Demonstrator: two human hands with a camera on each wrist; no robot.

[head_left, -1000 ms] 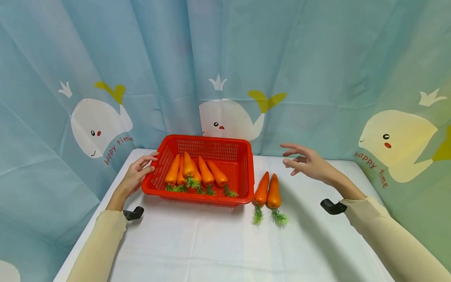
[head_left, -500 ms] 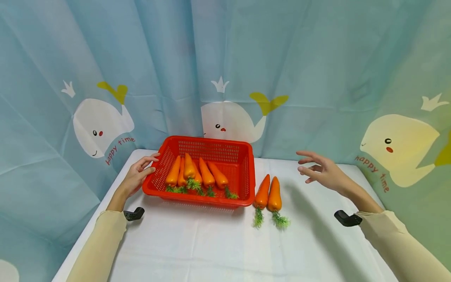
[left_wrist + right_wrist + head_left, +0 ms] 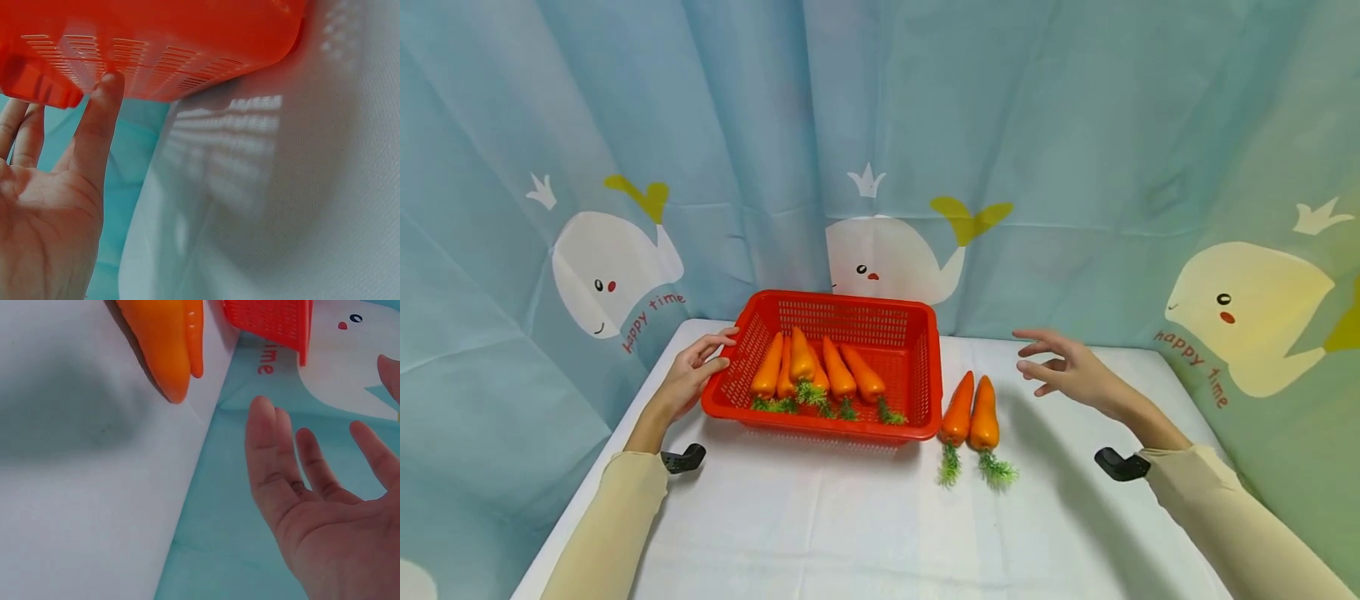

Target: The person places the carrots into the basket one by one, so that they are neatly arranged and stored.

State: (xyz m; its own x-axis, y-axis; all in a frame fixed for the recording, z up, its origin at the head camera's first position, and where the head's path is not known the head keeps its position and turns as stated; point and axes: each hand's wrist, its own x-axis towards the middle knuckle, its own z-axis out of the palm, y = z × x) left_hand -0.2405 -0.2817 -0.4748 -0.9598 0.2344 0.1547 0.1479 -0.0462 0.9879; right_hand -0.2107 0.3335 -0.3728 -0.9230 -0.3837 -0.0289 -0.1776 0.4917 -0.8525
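My left hand (image 3: 687,379) holds the left end of a red plastic basket (image 3: 842,427). In the left wrist view, the thumb (image 3: 100,128) lies against its slotted outer wall, while the other fingers reach up behind the rim. Several orange carrots (image 3: 838,379) with green tops lie inside, mostly toward the left. Just outside the basket's right end, two more carrots (image 3: 984,417) lie side by side on the table, tips pointing away from me. My right hand (image 3: 1071,371) hovers to their right, fingers loosely bent and holding nothing; the right wrist view shows a carrot (image 3: 159,344) apart from it.
A white cloth covers the table (image 3: 865,525). Close behind its back edge hangs a blue-green curtain (image 3: 1075,167) printed with whales, which also runs along both sides. A black wrist device (image 3: 1122,464) sits on each forearm.
My right hand moved to the right, away from the two carrots, then came partway back left. The left hand, basket and carrots stay put.
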